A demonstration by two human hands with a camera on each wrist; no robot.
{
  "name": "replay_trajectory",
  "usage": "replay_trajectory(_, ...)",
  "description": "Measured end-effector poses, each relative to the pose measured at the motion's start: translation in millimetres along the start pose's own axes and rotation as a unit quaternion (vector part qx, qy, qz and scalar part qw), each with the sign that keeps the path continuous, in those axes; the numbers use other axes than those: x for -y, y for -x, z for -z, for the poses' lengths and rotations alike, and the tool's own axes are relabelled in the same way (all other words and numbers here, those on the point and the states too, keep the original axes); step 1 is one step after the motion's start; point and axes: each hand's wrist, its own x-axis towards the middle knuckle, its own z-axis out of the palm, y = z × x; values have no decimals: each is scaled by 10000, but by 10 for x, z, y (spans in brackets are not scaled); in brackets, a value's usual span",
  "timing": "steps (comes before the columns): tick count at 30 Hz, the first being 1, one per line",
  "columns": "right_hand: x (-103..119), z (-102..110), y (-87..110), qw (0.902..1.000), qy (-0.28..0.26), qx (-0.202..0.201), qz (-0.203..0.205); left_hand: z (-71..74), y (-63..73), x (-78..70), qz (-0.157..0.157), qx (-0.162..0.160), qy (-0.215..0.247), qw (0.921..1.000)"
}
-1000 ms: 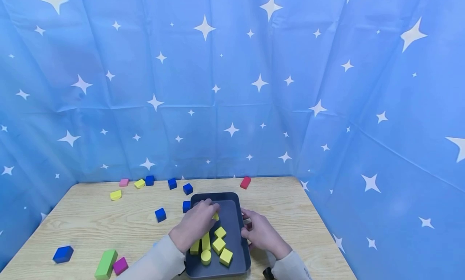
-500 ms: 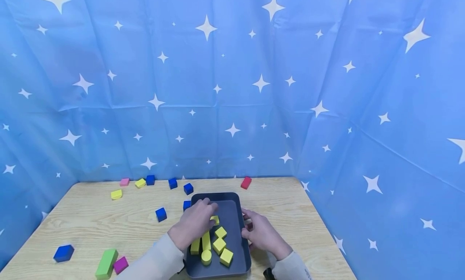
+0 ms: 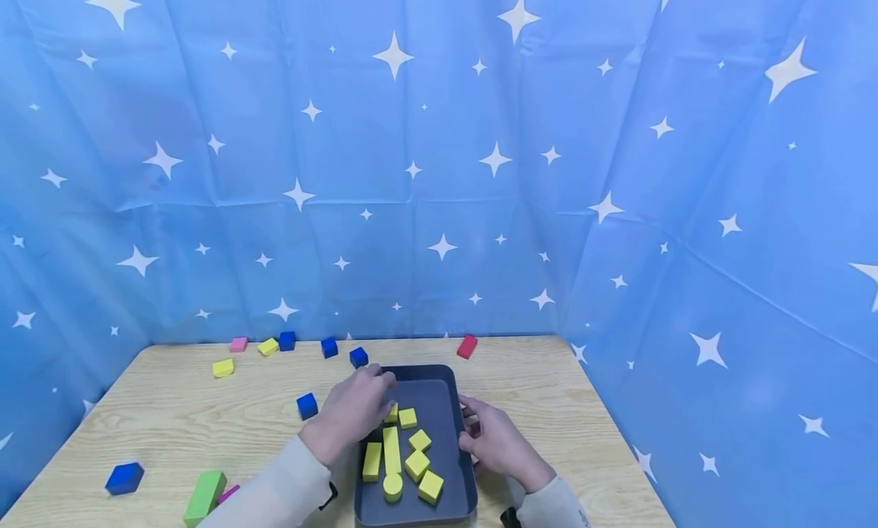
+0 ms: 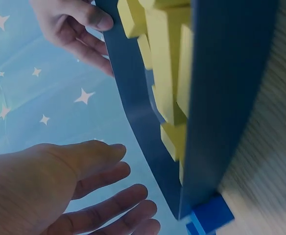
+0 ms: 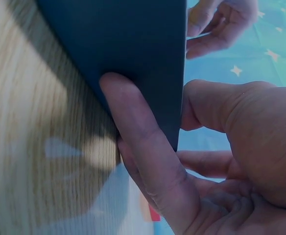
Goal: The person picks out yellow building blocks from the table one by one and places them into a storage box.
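Note:
A dark grey tray [image 3: 449, 436] holds several yellow blocks: a long bar [image 3: 392, 448], a shorter bar [image 3: 371, 462], a cylinder [image 3: 392, 488] and cubes [image 3: 417, 465]. Over the tray's far left side hovers my left hand [image 3: 353, 410], overlapping the rim in the head view. In the left wrist view its fingers [image 4: 116, 205] are loosely bent with nothing between them. My right hand [image 3: 499, 444] pinches the tray's right wall, thumb at the rim and fingers against the outside, as the right wrist view shows. A small yellow block [image 3: 392, 414] peeks out beside my left fingertips.
Blue cubes [image 3: 307, 406] are scattered on the wooden table [image 3: 549, 406] left of and behind the tray. Front left lie a green block [image 3: 204, 497] and a blue block [image 3: 125, 478]. A red block [image 3: 467, 347] lies at the back, near the star-patterned curtain [image 3: 439, 170].
My left hand has moved left from over the tray's middle, away from a yellow cube, and more of the yellow blocks now shows. My right hand stays on the tray wall.

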Motion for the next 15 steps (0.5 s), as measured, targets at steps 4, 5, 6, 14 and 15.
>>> replay_trajectory(4,4,6,6,10000,18,-2,-10,48,29,98,65,-116,-97,9999)
replay_trajectory(5,7,7,7,10000,17,-3,-21,62,41,124,80,-149,-107,9998)
replay_trajectory(6,9,9,9,10000,13,-1,-34,78,52,152,103,-176,-134,9997)
replay_trajectory(14,7,5,10,10000,-13,-4,-53,219,141,492,404,-234,-250,9986)
replay_trajectory(15,9,1,7,10000,-26,-6,-41,241,163,552,434,-248,-277,9984)
